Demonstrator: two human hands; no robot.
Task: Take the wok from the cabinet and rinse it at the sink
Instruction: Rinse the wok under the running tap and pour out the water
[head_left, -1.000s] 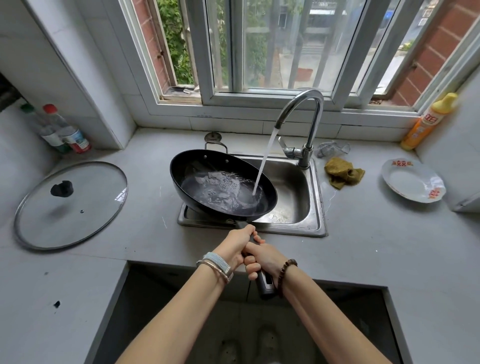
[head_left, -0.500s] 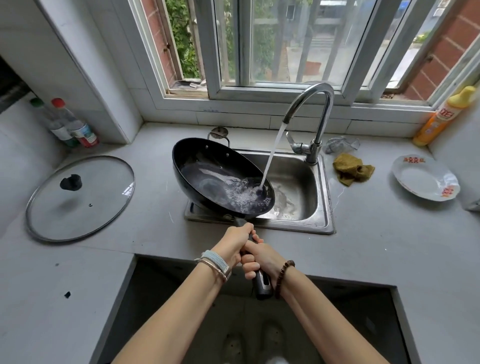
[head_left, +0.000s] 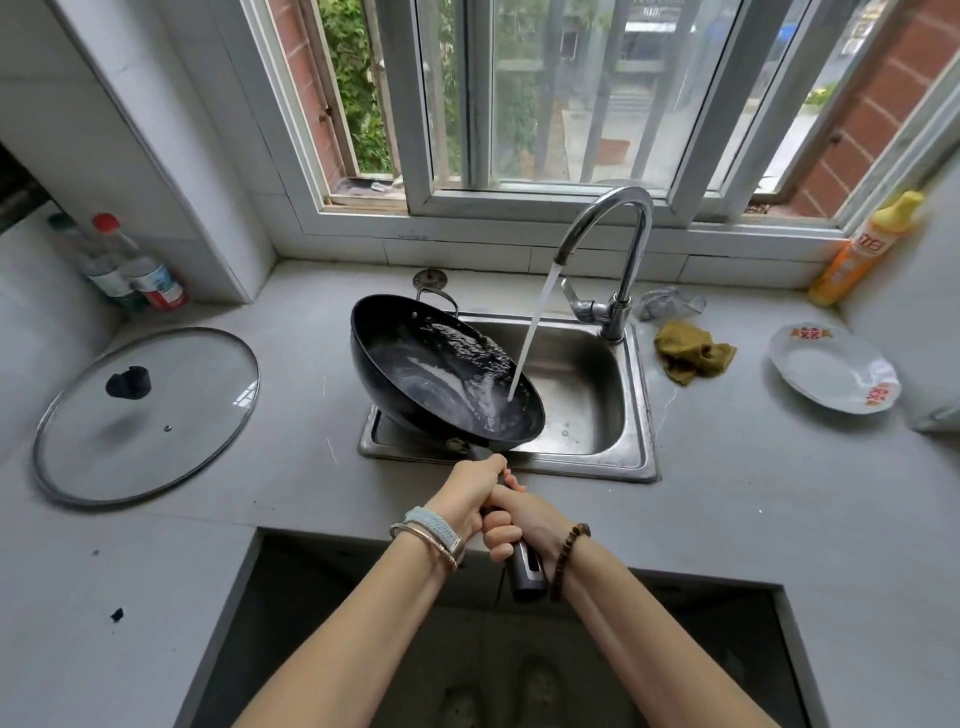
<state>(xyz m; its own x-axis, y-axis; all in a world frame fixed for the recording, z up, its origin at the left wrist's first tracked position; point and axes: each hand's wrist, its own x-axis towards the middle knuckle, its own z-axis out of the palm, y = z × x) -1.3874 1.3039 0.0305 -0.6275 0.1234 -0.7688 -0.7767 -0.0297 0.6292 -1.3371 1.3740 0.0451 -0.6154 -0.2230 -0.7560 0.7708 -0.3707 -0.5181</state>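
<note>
A black, round metal wok (head_left: 441, 379) is held over the left part of a steel sink (head_left: 597, 384), tilted so its right rim dips into the basin. Its long axis runs from the far loop handle (head_left: 439, 300) to the straight dark handle (head_left: 527, 571) pointing at the person. The left hand (head_left: 470, 493) and right hand (head_left: 524, 519) are both wrapped around that handle. Water (head_left: 535, 332) from a curved chrome faucet (head_left: 623, 234) strikes the glossy wet interior.

I grip the wok (head_left: 447, 379) handle with my left hand (head_left: 470, 493) and right hand (head_left: 524, 525), tilting it over the sink (head_left: 587, 384) (tap (head_left: 613, 244) water splashing inside), lid (head_left: 145, 415) off to the left
</note>
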